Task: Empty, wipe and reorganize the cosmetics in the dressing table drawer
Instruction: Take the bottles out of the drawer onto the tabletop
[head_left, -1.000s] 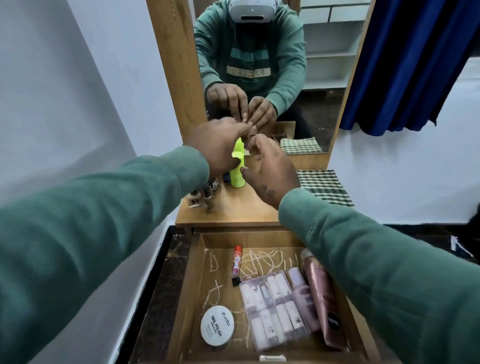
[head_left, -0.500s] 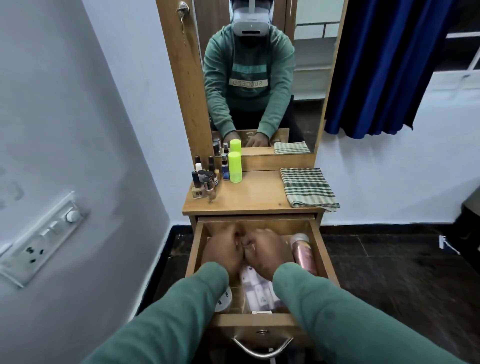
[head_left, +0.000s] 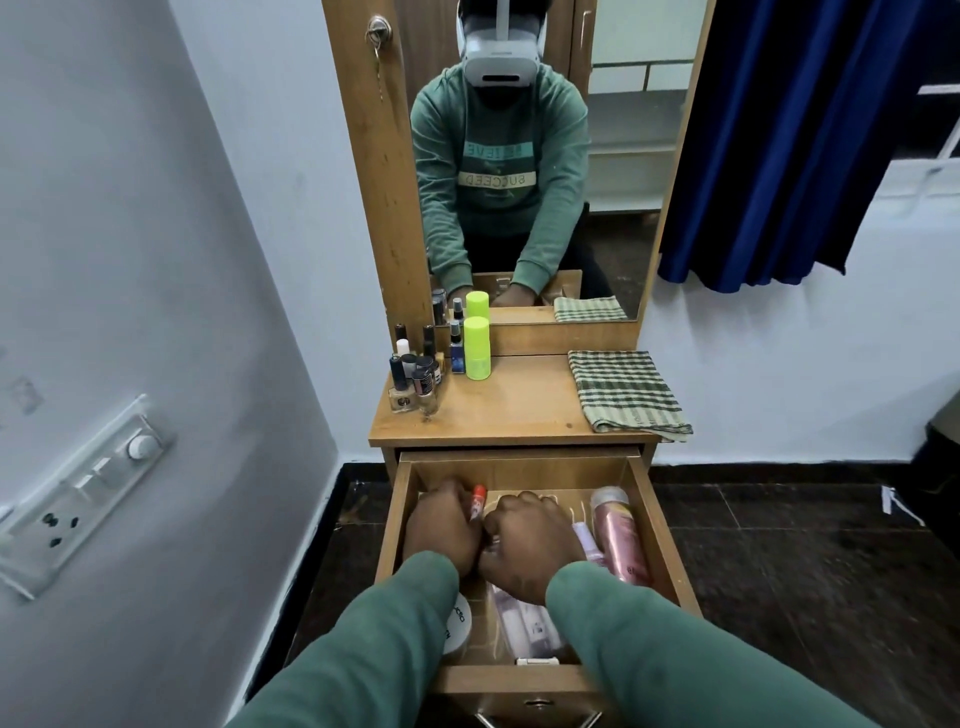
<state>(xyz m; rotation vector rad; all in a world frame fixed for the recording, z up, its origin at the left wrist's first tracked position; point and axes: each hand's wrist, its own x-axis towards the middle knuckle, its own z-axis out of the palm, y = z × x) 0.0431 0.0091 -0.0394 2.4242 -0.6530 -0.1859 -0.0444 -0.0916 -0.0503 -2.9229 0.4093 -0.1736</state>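
Both hands are down in the open drawer (head_left: 658, 525), toward its back edge. The left grip (head_left: 441, 530) is clamped round the red-capped stick (head_left: 477, 501), cap poking up. The right grip (head_left: 535, 540) is balled just beside it, knuckles up; can't tell if it clasps anything. A pink bottle (head_left: 618, 535) lies along the drawer's right wall, and a neon bottle (head_left: 477, 348) stands at the bench's (head_left: 519, 405) back edge.

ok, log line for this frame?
step: emptying | drawer: open | left hand: by tube, grip unclear | right hand: curled, grip unclear
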